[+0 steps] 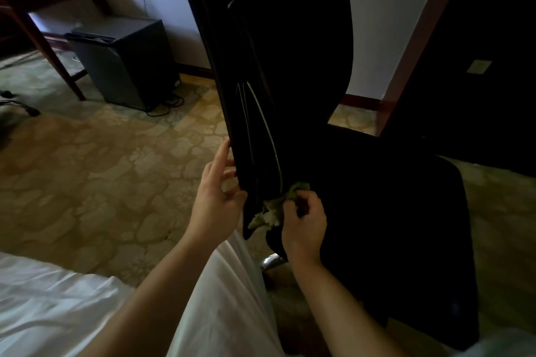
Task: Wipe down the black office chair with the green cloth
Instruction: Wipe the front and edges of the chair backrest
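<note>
The black office chair (290, 72) stands in front of me, its tall backrest rising to the top of the view and its dark seat (391, 211) spreading to the right. My left hand (216, 197) grips the lower left edge of the backrest, fingers wrapped around it. My right hand (303, 226) is closed on the crumpled green cloth (275, 207), which it presses against the bottom of the backrest where it meets the seat. Much of the chair is lost in shadow.
A dark small fridge (124, 61) with cables stands by the wall at the left. A wooden desk leg (46, 49) is beside it. White bedding (52, 304) lies at the lower left. Patterned carpet (101, 177) covers the floor. A dark wooden cabinet (464, 52) stands at the right.
</note>
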Demonstrator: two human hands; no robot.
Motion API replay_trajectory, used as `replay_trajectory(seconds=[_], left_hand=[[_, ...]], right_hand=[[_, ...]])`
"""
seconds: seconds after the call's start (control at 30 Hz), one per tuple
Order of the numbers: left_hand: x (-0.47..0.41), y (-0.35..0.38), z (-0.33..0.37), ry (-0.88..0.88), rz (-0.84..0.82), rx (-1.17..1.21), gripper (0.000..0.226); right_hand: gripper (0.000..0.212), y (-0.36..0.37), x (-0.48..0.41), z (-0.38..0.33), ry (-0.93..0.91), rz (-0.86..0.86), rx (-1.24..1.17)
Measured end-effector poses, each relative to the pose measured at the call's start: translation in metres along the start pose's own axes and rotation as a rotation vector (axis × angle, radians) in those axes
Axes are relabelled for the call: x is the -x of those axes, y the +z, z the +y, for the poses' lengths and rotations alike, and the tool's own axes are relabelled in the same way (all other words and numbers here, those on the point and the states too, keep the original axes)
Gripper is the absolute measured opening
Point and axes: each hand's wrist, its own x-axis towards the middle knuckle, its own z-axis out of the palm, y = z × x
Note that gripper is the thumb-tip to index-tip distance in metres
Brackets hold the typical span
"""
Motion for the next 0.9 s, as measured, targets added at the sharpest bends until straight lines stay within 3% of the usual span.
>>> replay_trajectory(seconds=[0.23,0.37,0.5,0.7,0.9], left_hand=[[0.004,0.002,0.007,-0.018,-0.013,0.076,0.1],[0.006,-0.001,0.013,-0.017,-0.016,0.097,0.097],[0.004,-0.004,0.021,0.01,0.047,0.121,0.084],[-0.004,-0.011,0.047,0.064,0.115,0.213,0.062],[-0.019,-0.029,0.094,0.188,0.18,0.241,0.056]], right_hand=[[0.008,0.004,-0.002,0.012,0.091,-0.212,0.029],[0.008,-0.022,-0.009,0.001,0.04,-0.149,-0.083],[0.011,-0.047,-0.025,-0.035,-0.063,-0.057,-0.158],[0.014,-0.073,-0.056,-0.117,-0.241,-0.071,-0.267],[0.015,-0.065,-0.067,-0.169,-0.607,-0.137,-0.147]])
